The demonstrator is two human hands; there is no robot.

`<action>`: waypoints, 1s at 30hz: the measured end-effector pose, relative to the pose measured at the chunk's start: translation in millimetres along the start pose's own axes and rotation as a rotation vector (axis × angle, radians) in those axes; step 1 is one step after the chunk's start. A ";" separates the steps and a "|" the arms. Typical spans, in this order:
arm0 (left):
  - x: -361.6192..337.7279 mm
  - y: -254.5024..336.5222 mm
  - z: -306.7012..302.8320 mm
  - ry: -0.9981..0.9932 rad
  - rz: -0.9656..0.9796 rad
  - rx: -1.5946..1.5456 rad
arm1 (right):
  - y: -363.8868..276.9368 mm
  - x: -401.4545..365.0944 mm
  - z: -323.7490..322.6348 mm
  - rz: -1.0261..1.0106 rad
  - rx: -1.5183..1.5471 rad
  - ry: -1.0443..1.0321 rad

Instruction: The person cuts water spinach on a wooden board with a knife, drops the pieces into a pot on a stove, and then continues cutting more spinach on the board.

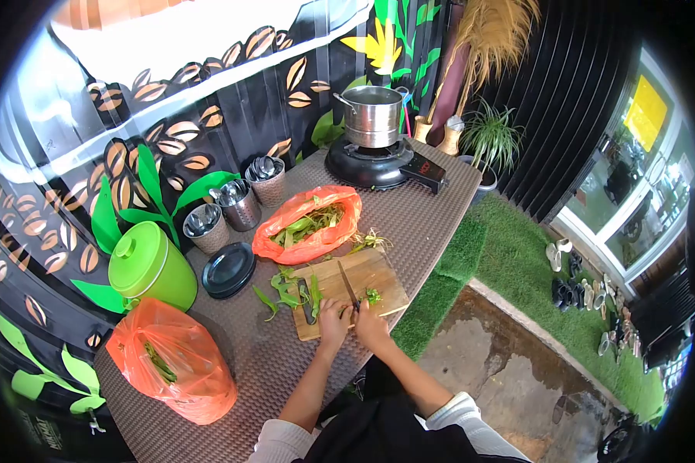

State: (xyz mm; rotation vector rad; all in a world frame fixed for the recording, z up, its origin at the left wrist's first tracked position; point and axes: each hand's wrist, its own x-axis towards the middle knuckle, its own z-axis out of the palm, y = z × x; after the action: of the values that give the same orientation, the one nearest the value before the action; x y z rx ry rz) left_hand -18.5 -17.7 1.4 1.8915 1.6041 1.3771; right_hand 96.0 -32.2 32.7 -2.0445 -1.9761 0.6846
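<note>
My right hand (371,325) is closed around the dark handle of a knife (347,281), its blade pointing away over a wooden cutting board (324,272). Beside it, my left hand (334,319) is closed low over the board; green leaves seem to be under its fingers, mostly hidden. A small heap of chopped greens (374,295) lies right of the blade. Whole green leaves (287,288) spread over the board's left side and onto the table. Behind the board, an open orange plastic bag (316,197) holds leafy greens.
A steel pot (373,116) stands on a black portable stove (368,171) at the back. Cutlery cups (242,208), dark plates (228,270) and a green lidded container (153,266) line the left side. A full orange bag (185,363) is nearer me. The table edge runs along the right.
</note>
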 end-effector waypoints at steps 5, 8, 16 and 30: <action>2.6 -7.6 2.6 -0.038 -0.044 -0.078 | 4.9 -8.5 -14.4 -0.076 0.008 -0.027; 4.5 -13.5 4.4 -0.067 -0.083 -0.127 | -1.8 -24.6 -1.7 -0.007 -0.053 0.026; 3.3 -6.8 -3.3 -0.078 0.019 -0.044 | -0.2 2.8 -8.9 -0.088 -0.037 0.022; -0.9 -10.0 -0.3 -0.085 -0.121 -0.123 | 2.1 5.2 -15.5 -0.153 -0.070 -0.028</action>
State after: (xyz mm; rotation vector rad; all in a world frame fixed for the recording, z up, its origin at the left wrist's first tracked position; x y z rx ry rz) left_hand -24.5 -15.2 -6.2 1.7288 1.5295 1.2962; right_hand 105.1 -24.7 44.2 -1.9059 -2.1732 0.6231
